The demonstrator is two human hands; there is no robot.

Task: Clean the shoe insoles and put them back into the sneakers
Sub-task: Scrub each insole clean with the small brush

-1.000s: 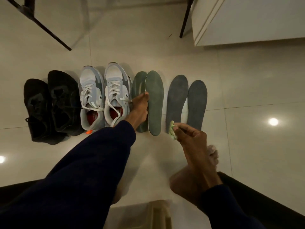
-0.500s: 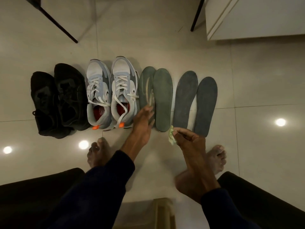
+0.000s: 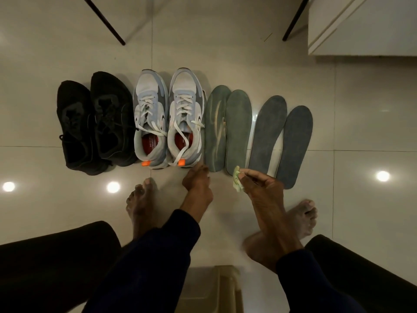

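Observation:
Two green insoles (image 3: 214, 129) (image 3: 238, 132) and two grey-blue insoles (image 3: 267, 134) (image 3: 293, 145) lie side by side on the tiled floor. Left of them stands a pair of grey sneakers (image 3: 150, 118) (image 3: 186, 118) with red linings showing, their heels toward me. My left hand (image 3: 196, 181) hovers with loosely curled fingers just short of the right sneaker's heel and the left green insole's heel, holding nothing. My right hand (image 3: 264, 188) pinches a small pale green cloth (image 3: 237, 181) at the heel end of the second green insole.
A pair of black shoes (image 3: 74, 127) (image 3: 110, 118) stands at the far left of the row. My bare feet (image 3: 141, 199) (image 3: 302, 218) rest on the floor. A white cabinet (image 3: 361, 26) and black furniture legs (image 3: 103, 19) lie beyond. A beige object (image 3: 212, 288) sits between my knees.
My left hand has drawn back from the left green insole toward me, off its surface. The right hand with the cloth has stayed near the insole heels. The view has tilted back.

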